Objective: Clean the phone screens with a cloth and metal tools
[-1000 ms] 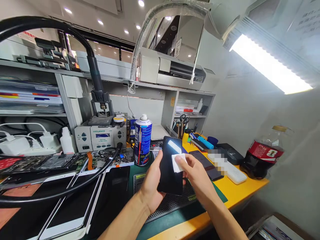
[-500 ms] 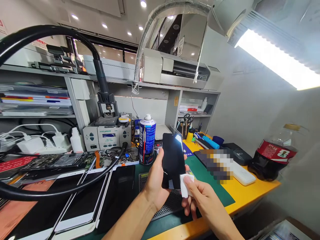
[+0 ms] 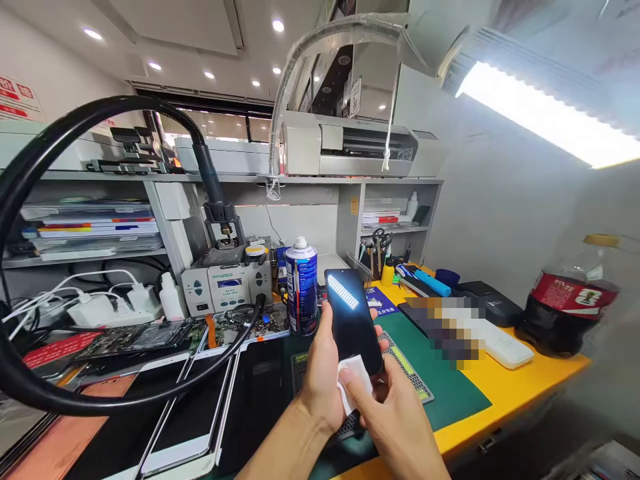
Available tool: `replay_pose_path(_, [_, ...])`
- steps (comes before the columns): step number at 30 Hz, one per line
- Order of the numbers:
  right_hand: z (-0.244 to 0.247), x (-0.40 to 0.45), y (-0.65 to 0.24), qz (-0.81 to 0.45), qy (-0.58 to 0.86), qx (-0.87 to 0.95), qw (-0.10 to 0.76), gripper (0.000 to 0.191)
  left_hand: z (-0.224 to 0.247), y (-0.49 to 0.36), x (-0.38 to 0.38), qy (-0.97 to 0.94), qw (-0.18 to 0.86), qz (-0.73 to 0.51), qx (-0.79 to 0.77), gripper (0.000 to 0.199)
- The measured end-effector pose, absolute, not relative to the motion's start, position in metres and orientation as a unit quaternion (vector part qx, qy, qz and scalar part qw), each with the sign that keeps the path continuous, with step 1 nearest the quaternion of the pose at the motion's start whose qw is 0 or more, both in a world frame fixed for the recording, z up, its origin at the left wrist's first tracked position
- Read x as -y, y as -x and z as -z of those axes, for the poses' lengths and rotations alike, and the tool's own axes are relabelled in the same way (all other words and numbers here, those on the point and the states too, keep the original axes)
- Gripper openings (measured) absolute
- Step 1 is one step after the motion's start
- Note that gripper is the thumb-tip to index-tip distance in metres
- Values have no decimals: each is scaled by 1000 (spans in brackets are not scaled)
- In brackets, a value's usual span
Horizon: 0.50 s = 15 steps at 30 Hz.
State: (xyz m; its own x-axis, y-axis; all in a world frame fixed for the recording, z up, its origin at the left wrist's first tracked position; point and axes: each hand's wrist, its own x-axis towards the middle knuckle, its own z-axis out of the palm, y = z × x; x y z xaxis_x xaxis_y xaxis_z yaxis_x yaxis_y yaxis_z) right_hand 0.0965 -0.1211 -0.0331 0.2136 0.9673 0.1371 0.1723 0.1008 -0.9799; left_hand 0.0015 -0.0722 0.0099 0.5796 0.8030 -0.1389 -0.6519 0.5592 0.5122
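Observation:
A black smartphone (image 3: 356, 333) is held tilted up, its dark glass reflecting the lamp's rows of lights. My left hand (image 3: 323, 373) is wrapped round it, thumb along the left edge and fingertips showing at the right edge. My right hand (image 3: 393, 413) pinches a folded white wipe (image 3: 361, 371) under the thumb, pressed against the phone's lower end. Some right-hand fingers are hidden behind the phone. Below the hands lies a perforated metal plate (image 3: 415, 380) on a green mat (image 3: 450, 387).
A blue spray can (image 3: 302, 287) stands just behind the phone. Several phone screens (image 3: 175, 427) lie to the left, under a looping black hose (image 3: 150, 393) from the rework station (image 3: 227, 283). At right are a white power bank (image 3: 505, 347), a cola bottle (image 3: 565, 307) and a bright lamp (image 3: 545, 113).
My right hand has moved left with the wipe, from the phone's lower right corner to its lower left. The phone is tilted differently, its reflection now larger. The camera view has shifted.

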Motion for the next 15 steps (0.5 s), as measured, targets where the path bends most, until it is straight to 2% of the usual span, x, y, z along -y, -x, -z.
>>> replay_pose_path(7, [29,123,-102,-302,540,563,548,58,-14,-1,75,-203,870,-420,-161,59])
replay_pose_path(12, [31,123,-122,-293,528,616,506,28,-15,-6,74,-206,871,-423,-143,61])
replay_pose_path(15, [34,123,-133,-310,547,615,476,34,-15,-6,74,-211,864,-434,-142,59])
